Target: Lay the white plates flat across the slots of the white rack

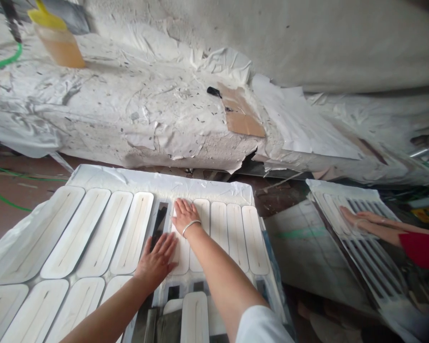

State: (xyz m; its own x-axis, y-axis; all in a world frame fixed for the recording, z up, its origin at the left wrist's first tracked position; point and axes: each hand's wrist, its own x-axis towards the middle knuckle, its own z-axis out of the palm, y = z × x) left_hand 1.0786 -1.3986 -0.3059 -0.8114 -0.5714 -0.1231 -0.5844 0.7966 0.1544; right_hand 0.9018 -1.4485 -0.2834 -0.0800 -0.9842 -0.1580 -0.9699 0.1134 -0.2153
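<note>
Slippage seems the likeliest fault: uneven pressure could push the white panel (182, 257) beneath the hands out of line, towards the dark strip (159, 221) just beyond the left hand (157, 259). That hand lies open, fingers spread, fingertips at the panel's left edge; the right hand (186, 218), flat and unclenched below its bracelet (190, 224), rests on the far end, gripping nothing.

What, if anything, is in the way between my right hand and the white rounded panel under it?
Nothing visible: the right hand lies flat on the upper part of the white rounded panel, and the left hand overlaps its left edge lower down.
</note>
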